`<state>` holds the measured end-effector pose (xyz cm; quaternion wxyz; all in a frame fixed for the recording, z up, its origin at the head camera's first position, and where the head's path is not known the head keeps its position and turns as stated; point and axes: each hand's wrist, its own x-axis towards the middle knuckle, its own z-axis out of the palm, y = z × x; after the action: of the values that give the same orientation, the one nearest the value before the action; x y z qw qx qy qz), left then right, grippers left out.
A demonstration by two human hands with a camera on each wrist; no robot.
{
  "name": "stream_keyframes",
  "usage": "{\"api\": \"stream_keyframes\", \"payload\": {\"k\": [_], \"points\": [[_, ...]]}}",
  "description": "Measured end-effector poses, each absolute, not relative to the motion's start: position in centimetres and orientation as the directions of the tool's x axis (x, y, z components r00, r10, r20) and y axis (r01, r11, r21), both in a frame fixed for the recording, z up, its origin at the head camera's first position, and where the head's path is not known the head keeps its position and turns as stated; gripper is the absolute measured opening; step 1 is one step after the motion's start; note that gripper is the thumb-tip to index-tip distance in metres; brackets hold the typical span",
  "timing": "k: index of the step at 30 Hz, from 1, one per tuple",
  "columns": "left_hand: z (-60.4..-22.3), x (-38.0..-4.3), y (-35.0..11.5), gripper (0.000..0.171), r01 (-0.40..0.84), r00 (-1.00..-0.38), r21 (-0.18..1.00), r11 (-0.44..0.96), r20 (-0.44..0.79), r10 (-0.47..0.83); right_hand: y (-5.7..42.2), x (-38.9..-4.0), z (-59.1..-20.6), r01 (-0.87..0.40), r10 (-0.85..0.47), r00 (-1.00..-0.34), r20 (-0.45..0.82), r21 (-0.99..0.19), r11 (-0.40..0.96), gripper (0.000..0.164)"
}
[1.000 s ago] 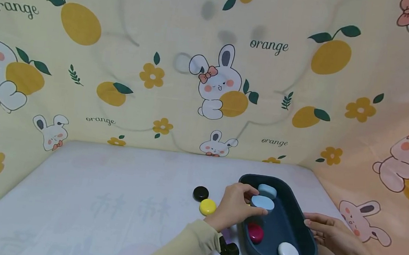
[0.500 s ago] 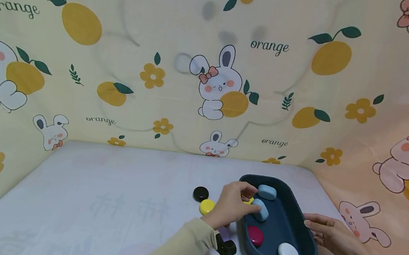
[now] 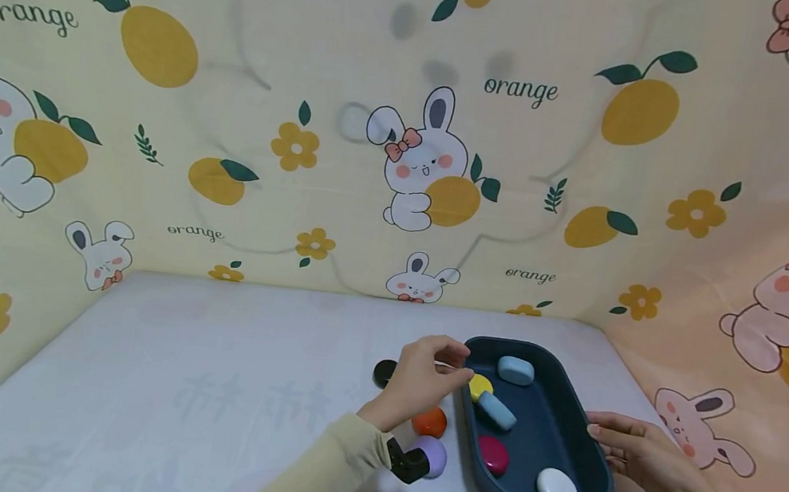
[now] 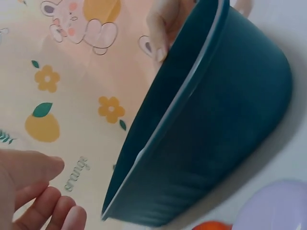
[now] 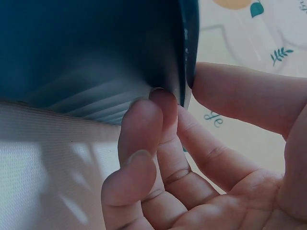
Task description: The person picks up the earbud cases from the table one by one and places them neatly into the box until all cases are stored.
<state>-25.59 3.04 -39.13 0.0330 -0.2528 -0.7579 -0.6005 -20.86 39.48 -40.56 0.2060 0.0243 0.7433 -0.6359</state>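
A dark blue tray [image 3: 542, 422] with rounded corners stands at the right of the table. My right hand [image 3: 654, 458] grips its right rim, thumb over the edge and fingers against the outer wall [image 5: 96, 57]. Just outside the left rim is my left hand [image 3: 420, 377], fingers relaxed and holding nothing. Inside the tray one light blue disc [image 3: 515, 370] stands on edge near the far end. A second light blue disc [image 3: 497, 411] leans beside a yellow disc [image 3: 481, 386]. A dark pink disc [image 3: 492, 455] and a white disc [image 3: 557, 485] are nearer the front.
Left of the tray, an orange disc [image 3: 430, 421] and a purple disc [image 3: 433, 456] lie on the white tabletop [image 3: 206, 387]. A black disc [image 3: 384, 372] is partly hidden by my left hand. A printed curtain [image 3: 342, 192] hangs behind the table.
My left hand has let go of a light blue disc, which now leans inside the tray, and has moved left past the rim. My right hand stays on the tray.
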Motion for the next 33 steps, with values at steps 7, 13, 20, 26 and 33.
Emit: {"api": "stream_keyframes", "payload": {"k": [7,13,20,26,33], "points": [[-38.8,-25.9,0.7,0.024,0.424,-0.887,0.887,0.185,0.365,0.282,39.4,-21.0,-40.5,0.301,-0.255,-0.907,-0.336,-0.939,0.166,0.027],[-38.6,-25.8,-0.9,0.025,0.405,-0.9,0.895,0.187,0.355,0.253,39.4,-21.1,-40.5,0.31,-0.243,-0.906,-0.348,-0.934,0.18,0.027],[-38.8,-25.0,-2.0,0.027,0.353,-0.922,0.908,0.227,0.296,0.249,39.5,-21.0,-40.6,0.315,-0.252,-0.902,-0.35,-0.934,0.171,0.027],[-39.2,-24.4,-2.7,0.028,0.322,-0.933,0.915,0.245,0.263,0.244,39.4,-20.8,-40.6,0.307,-0.246,-0.906,-0.344,-0.935,0.178,0.029],[-40.1,-23.4,-2.9,0.031,0.271,-0.944,0.932,0.241,0.208,0.257,39.5,-20.9,-40.6,0.304,-0.253,-0.906,-0.34,-0.937,0.172,0.026]]}}
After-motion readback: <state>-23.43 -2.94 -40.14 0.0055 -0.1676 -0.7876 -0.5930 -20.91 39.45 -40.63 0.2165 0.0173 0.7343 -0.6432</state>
